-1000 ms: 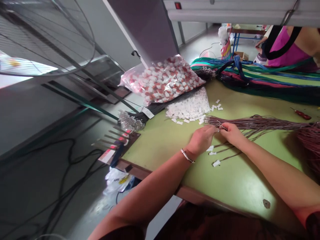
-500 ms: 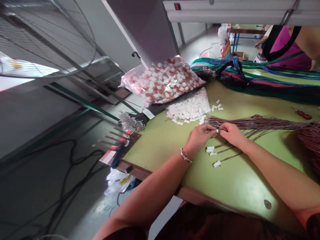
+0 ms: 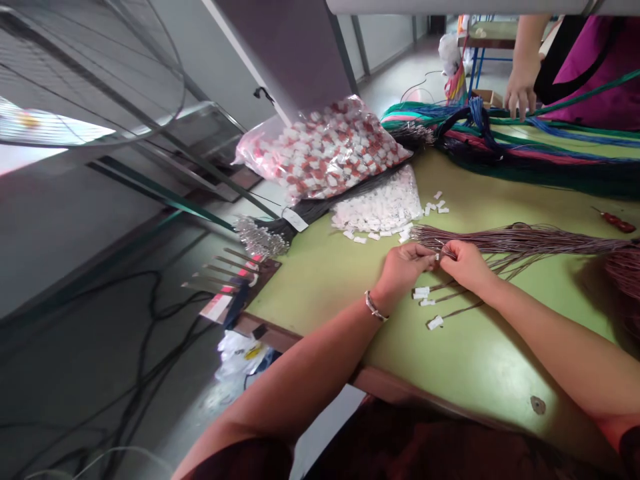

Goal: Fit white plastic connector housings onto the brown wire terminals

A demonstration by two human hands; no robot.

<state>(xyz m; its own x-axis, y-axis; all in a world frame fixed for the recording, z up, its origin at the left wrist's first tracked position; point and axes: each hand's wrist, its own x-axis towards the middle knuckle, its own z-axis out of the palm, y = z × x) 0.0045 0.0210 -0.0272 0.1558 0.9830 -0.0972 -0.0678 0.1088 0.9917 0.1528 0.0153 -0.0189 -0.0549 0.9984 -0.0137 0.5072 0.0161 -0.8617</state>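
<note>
My left hand [image 3: 406, 268] pinches a small white connector [image 3: 437, 257], mostly covered by the fingertips. Facing it, my right hand [image 3: 466, 265] is closed on the end of a thin brown wire, and the fingertips of both hands almost meet. Just beyond them lies a long bundle of brown wires [image 3: 530, 239] with bare metal ends toward the left. Below my hands, several wires end in white connectors [image 3: 435, 323] resting on the green table [image 3: 320, 287]. A clear bag of white connectors [image 3: 380, 207] lies open past my left hand, with loose pieces around it.
A large bag of white and brown pieces [image 3: 325, 153] lies behind, on black wires [image 3: 265, 235] with metal ends. Blue, green and pink wires [image 3: 530, 150] cross the far side, where another person's hand [image 3: 521, 90] hangs over them. A red screwdriver [image 3: 617, 221] lies right.
The other person has come closer, with an arm now reaching down over the coloured wires. My hands stay together at nearly the same spot; the view has shifted slightly.
</note>
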